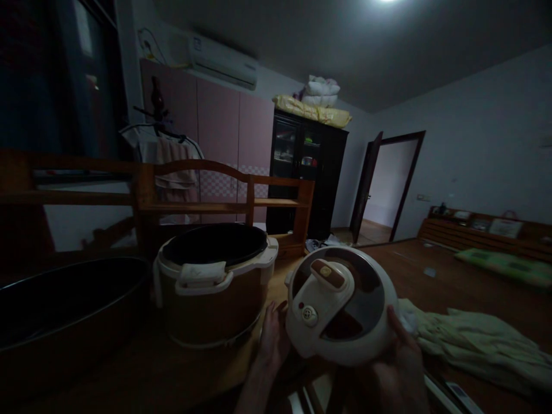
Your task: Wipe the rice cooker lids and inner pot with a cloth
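Observation:
A pressure cooker lid (371,336), white with dark panels, a brown-topped handle and a round valve, is held up in front of me, tilted so its top shows. My right hand (403,359) grips its right rim, thumb on the edge and other fingers hidden beneath. At the opposite side, my left hand (275,336) supports the lid, its fingers partly hidden by shadow. Left of the lid, the cooker body (207,313) stands uncovered on the wooden desk (241,368), showing a dark interior and a white side handle.
A large dark round basin (77,322) sits left of the cooker. Behind them rises a wooden shelf frame (194,207). Pale crumpled cloth (478,339) lies at the right. Farther off are a pink wardrobe (218,123), a black cabinet (338,172) and an open door (366,187).

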Tool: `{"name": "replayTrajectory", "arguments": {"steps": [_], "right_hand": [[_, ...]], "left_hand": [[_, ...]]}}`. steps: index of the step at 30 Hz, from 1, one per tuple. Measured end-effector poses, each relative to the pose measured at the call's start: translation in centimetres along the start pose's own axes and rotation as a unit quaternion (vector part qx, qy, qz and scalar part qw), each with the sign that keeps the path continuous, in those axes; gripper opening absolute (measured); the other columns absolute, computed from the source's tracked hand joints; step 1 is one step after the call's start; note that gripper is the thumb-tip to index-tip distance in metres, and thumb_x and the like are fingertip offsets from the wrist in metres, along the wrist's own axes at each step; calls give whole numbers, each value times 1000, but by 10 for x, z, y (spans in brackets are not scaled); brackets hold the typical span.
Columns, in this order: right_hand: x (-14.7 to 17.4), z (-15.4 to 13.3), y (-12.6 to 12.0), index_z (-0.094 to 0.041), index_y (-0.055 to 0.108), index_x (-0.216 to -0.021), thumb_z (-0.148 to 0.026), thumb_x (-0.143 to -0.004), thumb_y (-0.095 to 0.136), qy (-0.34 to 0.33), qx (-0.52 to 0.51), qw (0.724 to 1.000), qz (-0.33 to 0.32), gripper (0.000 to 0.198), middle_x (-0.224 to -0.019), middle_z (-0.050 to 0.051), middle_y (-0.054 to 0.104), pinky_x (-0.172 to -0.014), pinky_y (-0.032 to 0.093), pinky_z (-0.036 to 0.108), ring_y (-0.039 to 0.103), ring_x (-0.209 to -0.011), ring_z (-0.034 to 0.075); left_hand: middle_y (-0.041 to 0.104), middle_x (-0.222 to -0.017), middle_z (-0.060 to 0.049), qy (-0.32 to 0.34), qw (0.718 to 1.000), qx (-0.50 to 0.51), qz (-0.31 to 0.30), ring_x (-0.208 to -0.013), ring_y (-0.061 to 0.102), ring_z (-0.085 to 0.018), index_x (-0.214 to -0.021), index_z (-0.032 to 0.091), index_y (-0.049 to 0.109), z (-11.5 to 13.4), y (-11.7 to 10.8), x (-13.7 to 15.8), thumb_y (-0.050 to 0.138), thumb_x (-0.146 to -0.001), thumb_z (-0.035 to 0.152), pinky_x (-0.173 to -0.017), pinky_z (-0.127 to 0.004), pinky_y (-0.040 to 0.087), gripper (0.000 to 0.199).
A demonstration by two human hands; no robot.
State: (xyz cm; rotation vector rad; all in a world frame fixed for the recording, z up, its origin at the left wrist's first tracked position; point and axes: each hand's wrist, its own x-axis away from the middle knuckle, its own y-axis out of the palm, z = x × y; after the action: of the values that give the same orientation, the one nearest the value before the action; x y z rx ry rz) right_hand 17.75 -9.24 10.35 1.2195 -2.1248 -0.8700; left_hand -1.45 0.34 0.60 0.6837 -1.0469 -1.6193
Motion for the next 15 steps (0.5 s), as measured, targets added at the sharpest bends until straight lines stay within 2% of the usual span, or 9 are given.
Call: {"name": "replayTrajectory", "arguments": {"steps": [3,8,15], "right_hand": [[-3,9,-10,-19,69,-112,-36,-76,71,26,-12,999,16,40,-95,5,76,-101,46,48,68,-99,26],[-12,13,-21,-23,67,-115,-37,-77,71,59,-45,997,36,41,-93,2,76,-102,45,47,67,-102,26],[-27,17,-40,-22,67,-113,-37,-77,71,89,-57,993,59,39,-96,4,76,-99,47,50,67,-101,26]], "left_hand": [[74,-100,-5,7,1000,11,-12,-108,65,-22,-102,18,67,-1,3,3,56,-86,37,-102,-34,43,28],[70,-115,-5,36,999,-5,17,-118,59,-22,-110,20,66,-5,6,4,54,-89,38,-106,-34,40,30],[49,-144,-3,155,979,-117,66,-137,39,-21,-129,25,55,-15,-9,-5,59,-88,28,-113,-31,30,41]]}}
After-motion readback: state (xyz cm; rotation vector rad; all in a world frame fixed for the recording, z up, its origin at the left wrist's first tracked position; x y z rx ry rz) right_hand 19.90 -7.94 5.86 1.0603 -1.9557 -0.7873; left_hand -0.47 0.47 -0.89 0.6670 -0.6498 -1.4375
